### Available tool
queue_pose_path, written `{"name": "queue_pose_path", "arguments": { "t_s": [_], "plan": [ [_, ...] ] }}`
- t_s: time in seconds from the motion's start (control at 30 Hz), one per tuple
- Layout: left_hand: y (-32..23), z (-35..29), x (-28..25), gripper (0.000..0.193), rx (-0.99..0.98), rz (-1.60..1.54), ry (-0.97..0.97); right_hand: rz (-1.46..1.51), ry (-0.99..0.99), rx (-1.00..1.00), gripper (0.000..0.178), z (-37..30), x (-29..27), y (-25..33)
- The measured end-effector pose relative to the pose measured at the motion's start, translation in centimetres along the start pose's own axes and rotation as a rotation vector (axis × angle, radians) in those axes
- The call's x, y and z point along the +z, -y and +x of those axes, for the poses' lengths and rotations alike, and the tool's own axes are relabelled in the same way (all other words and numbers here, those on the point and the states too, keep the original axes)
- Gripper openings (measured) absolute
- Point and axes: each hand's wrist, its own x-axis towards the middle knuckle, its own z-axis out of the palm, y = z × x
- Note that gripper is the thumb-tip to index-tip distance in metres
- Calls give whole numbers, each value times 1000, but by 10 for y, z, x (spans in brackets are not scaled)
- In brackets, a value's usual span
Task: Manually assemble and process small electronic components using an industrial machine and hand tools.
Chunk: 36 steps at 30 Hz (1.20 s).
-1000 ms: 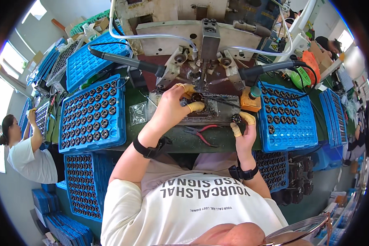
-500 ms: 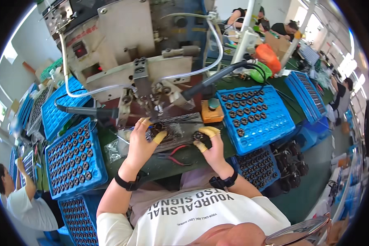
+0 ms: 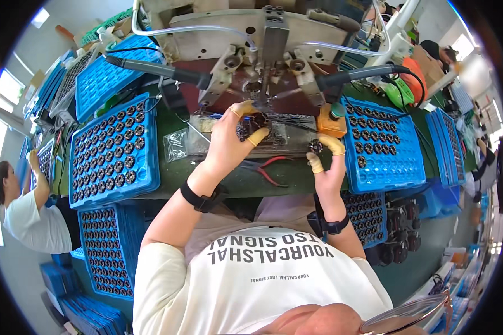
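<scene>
My left hand (image 3: 233, 137), yellow cots on its thumb and a finger, grips a dark round slotted part with a copper tint (image 3: 259, 120), like a small motor stator. It sits just below the working head of a bench machine (image 3: 275, 36). Farther right, my right hand (image 3: 331, 162), also with yellow cots, pinches a similar black ringed part (image 3: 315, 147) between thumb and fingers. Beneath both hands lies a grey metal tray (image 3: 198, 146) strewn with small metal bits. Red-handled pliers (image 3: 273, 168) rest on the green bench in front of it.
Blue trays of round parts stand left (image 3: 151, 178) and right (image 3: 394, 178). Dark cable-fed handles (image 3: 151, 68) point at the machine from both sides. An orange block with a green-topped jar (image 3: 331, 125) stands beside the right tray. A co-worker (image 3: 36, 206) sits far left.
The view has shifted, so the bench appears farther left and the machine higher up. My left hand has drawn its part slightly away from the machine head; my right hand keeps its part.
</scene>
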Motion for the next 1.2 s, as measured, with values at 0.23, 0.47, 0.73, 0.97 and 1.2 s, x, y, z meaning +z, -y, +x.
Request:
{"name": "queue_pose_path", "arguments": {
  "t_s": [0.23,0.47,0.73,0.97,1.2],
  "plan": [
    [5,-9,5,57,-94,-124,-69,-153,30,-72,36,38,5,14],
    [-1,-16,-12,63,0,-76,-37,-289,98,95,34,42,-1,-21],
    [24,-79,-129,27,-171,455,-280,-390,141,-1,35,32,-2,-40],
    [63,-120,-193,27,-303,850,-365,-243,166,241,42,44,-26,-11],
    [79,-130,-221,36,-435,865,-159,-285,116,317,34,24,-103,-4]
  ]
}}
